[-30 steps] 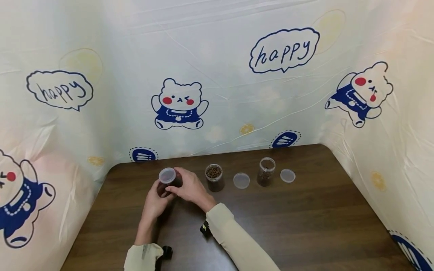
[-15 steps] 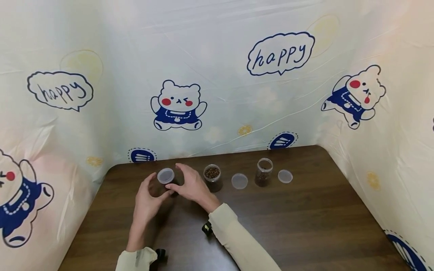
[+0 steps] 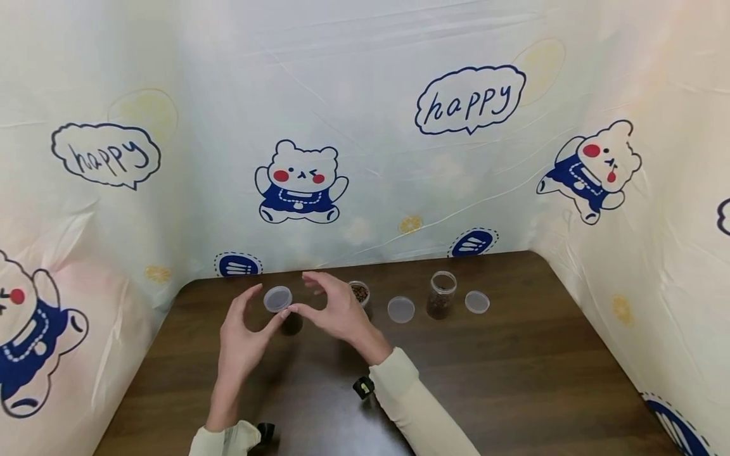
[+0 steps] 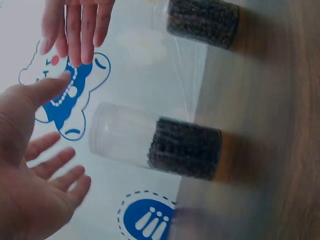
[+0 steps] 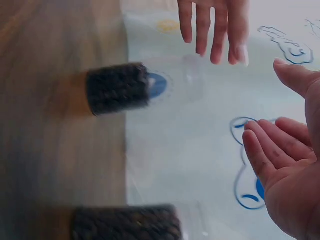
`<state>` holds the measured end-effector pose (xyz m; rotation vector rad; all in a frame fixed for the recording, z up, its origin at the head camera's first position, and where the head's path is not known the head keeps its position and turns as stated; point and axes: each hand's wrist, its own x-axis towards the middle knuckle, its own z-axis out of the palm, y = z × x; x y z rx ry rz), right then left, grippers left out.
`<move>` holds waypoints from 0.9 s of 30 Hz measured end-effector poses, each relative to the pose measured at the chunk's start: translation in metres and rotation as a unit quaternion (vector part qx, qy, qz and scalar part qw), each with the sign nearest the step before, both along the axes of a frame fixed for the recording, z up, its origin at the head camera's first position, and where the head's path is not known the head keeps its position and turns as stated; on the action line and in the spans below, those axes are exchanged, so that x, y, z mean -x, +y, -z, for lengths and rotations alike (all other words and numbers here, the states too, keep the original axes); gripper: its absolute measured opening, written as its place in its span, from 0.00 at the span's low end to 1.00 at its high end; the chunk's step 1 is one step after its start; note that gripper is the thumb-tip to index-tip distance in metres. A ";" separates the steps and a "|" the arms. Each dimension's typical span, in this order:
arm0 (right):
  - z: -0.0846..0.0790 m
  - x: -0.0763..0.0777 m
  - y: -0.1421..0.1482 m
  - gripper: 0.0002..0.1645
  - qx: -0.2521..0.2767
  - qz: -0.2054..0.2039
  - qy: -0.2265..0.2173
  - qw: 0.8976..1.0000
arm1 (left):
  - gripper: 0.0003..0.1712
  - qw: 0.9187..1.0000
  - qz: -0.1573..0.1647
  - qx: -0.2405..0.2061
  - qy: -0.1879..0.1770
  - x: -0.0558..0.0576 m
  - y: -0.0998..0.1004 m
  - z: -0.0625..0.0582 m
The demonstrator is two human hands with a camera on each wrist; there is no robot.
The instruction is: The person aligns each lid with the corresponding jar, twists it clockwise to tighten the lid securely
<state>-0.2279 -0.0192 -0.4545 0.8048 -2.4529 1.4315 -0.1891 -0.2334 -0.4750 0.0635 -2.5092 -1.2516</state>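
Left hand (image 3: 239, 339) and right hand (image 3: 345, 310), both on the capped jar (image 4: 182, 149) a second ago, now have fingers spread clear of it — nothing held, thumbs near each other. Jar stands upright by the worktop's (image 3: 485, 380) far edge, toward its left corner — release looks complete.

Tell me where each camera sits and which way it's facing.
Head: worn on the head, facing forward and down over the table to the backdrop; left hand, right hand and both sleeves show.
Left wrist: faces the lidded jar, table along the frame's right; its own hand at the left edge, the right hand's fingers on top.
Right wrist: faces that jar too, table at the frame's left; its own hand at the right edge, left fingers on top.
Shared: both wrist views show that jar and both hands.
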 end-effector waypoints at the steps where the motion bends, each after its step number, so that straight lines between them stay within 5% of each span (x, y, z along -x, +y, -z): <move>1: -0.002 0.000 0.003 0.38 0.000 0.003 0.007 1.000 | 0.45 1.000 0.004 -0.001 0.014 0.000 0.002 -0.001; 9: -0.008 0.000 0.031 0.37 0.006 0.034 0.015 0.999 | 0.41 0.997 0.043 -0.023 0.066 -0.003 0.017 -0.008; 17: 0.000 0.005 0.059 0.40 0.037 0.056 -0.003 0.998 | 0.40 0.986 0.123 -0.055 0.097 0.000 0.032 -0.003; 27: 0.016 0.013 0.099 0.41 0.016 0.117 -0.054 0.992 | 0.43 0.978 0.187 -0.065 0.060 0.002 0.067 0.013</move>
